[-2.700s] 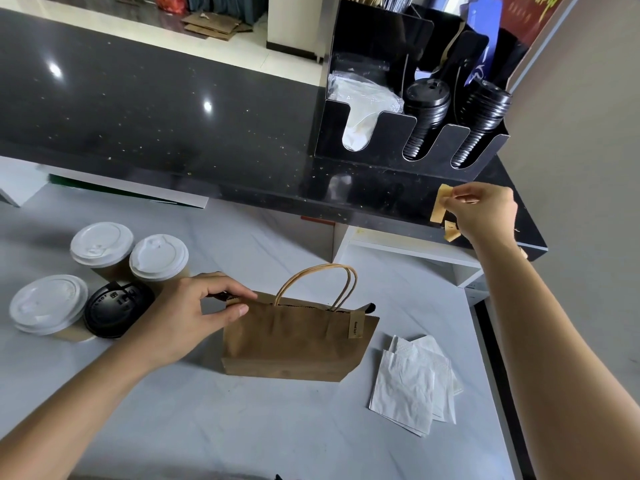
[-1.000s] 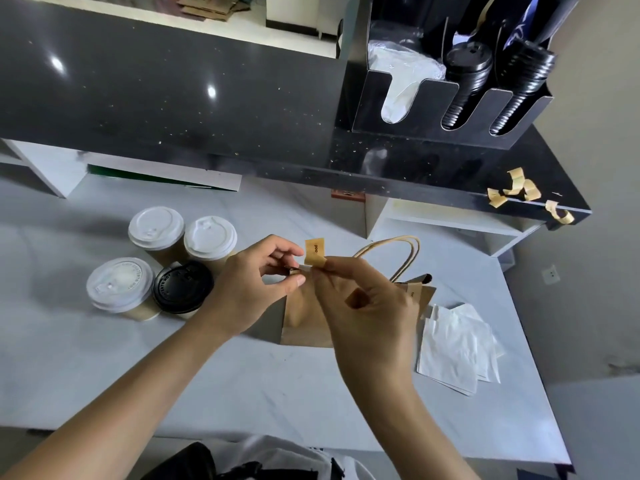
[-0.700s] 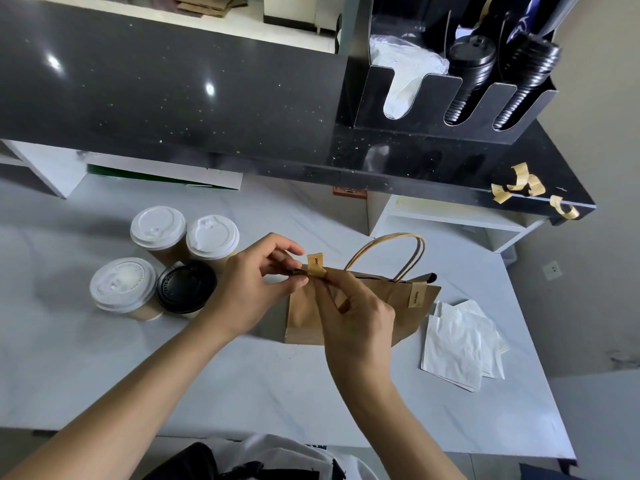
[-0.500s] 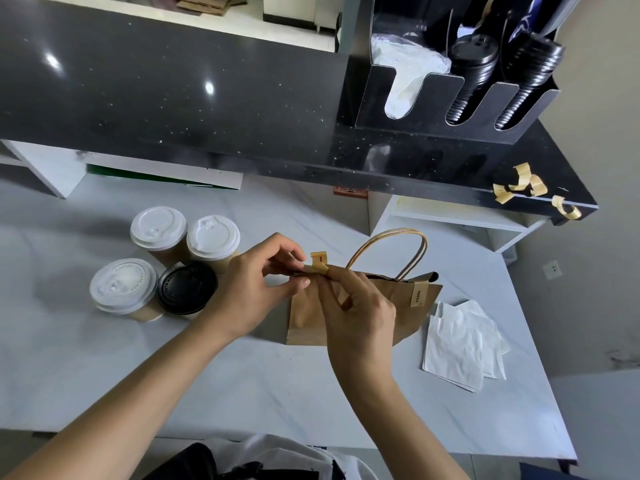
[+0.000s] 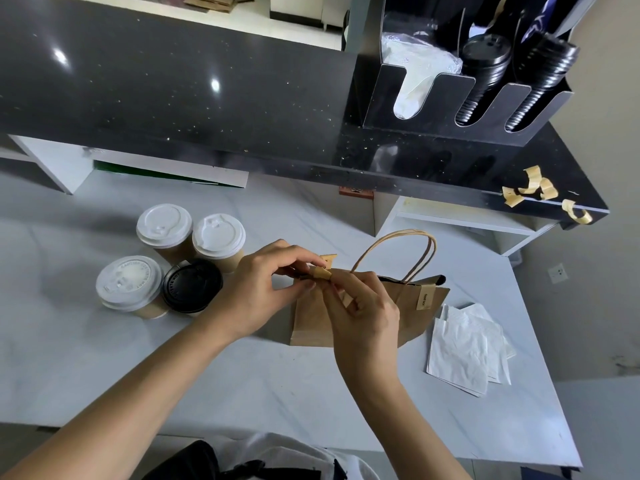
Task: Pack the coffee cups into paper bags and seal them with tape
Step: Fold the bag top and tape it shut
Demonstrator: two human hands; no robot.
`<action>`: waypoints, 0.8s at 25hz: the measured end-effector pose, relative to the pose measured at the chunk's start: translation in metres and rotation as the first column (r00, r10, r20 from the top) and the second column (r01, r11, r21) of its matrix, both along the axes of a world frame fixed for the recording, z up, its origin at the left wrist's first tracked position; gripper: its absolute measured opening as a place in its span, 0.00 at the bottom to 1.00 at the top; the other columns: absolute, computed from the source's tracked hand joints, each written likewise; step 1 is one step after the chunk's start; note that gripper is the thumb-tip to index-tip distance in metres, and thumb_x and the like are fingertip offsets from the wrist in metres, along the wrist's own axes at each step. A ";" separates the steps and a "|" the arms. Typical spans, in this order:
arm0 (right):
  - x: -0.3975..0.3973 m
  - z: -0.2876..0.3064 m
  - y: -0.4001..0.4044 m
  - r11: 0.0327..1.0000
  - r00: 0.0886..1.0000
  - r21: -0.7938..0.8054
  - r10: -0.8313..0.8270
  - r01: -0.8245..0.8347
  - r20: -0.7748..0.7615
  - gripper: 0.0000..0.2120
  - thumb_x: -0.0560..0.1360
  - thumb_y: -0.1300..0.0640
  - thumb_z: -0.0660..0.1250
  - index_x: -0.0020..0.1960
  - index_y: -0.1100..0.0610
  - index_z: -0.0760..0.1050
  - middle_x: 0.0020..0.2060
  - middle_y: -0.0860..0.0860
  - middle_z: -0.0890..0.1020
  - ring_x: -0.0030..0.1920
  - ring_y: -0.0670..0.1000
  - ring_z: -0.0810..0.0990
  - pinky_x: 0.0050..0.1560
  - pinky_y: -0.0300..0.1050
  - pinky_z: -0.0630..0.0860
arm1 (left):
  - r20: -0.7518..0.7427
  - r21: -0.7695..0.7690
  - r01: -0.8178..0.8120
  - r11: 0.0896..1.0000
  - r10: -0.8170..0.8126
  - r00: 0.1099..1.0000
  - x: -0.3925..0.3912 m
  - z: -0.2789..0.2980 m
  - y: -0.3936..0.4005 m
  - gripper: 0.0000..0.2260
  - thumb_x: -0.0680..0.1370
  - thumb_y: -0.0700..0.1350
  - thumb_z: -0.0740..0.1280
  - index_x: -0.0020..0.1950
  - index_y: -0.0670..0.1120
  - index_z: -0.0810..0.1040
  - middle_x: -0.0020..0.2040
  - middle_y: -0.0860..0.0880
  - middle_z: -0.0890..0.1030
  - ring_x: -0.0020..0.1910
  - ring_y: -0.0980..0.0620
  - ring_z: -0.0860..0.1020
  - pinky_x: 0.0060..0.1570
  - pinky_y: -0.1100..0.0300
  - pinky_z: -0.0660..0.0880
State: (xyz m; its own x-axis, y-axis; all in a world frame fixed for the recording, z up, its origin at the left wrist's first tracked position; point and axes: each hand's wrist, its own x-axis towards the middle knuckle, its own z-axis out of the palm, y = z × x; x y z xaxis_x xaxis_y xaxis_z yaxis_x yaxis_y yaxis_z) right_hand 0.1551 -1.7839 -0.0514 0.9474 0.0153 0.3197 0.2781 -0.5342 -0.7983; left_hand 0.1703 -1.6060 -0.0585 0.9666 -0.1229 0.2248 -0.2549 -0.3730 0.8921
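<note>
Pinching tape strip [image 5: 321,271] over paper bag [image 5: 408,317] rim — left hand [image 5: 256,292], right hand [image 5: 363,317] — fingers curled.

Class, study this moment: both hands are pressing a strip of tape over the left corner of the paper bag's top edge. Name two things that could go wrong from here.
1. The tape strip is small and pinched between the left hand and right hand; it might stick to the fingertips or fold on itself rather than grip the paper bag.
2. Pressing sideways could slide or tip the bag, since both hands hold only its top corner and nothing steadies its base.
</note>
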 end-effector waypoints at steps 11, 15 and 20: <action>0.004 -0.008 -0.011 0.991 0.991 0.034 0.131 -0.130 -0.013 0.12 0.76 0.63 0.74 0.54 0.47 0.85 0.44 0.40 0.78 0.35 0.44 0.76 0.39 0.31 0.68 | 0.024 0.229 0.033 0.973 -0.040 0.999 0.001 0.004 -0.002 0.14 0.78 0.39 0.72 0.62 0.52 0.84 0.52 0.54 0.76 0.52 0.55 0.80 0.56 0.55 0.76; 0.005 -0.016 -0.022 0.980 0.980 0.018 0.196 -0.196 0.019 0.10 0.76 0.63 0.71 0.52 0.50 0.85 0.46 0.42 0.80 0.35 0.45 0.76 0.37 0.33 0.70 | 0.031 0.330 0.053 0.943 -0.067 0.997 0.002 0.005 -0.002 0.12 0.80 0.42 0.70 0.63 0.53 0.84 0.56 0.57 0.78 0.57 0.55 0.78 0.59 0.53 0.76; -0.001 -0.016 -0.025 0.979 0.980 0.050 0.197 -0.195 -0.036 0.08 0.77 0.58 0.68 0.50 0.50 0.85 0.43 0.42 0.84 0.33 0.48 0.76 0.35 0.39 0.74 | -0.022 0.415 0.062 0.908 -0.058 0.998 0.002 0.008 -0.001 0.13 0.81 0.49 0.65 0.65 0.55 0.83 0.68 0.62 0.76 0.63 0.56 0.75 0.64 0.53 0.74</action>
State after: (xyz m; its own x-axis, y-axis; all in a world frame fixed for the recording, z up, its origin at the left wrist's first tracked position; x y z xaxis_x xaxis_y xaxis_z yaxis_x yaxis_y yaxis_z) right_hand 0.1545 -1.8087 -0.0673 0.9396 0.1882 0.2860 0.3408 -0.4345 -0.8337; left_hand 0.1722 -1.6068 -0.0502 0.9563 -0.2608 0.1319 -0.2807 -0.6944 0.6626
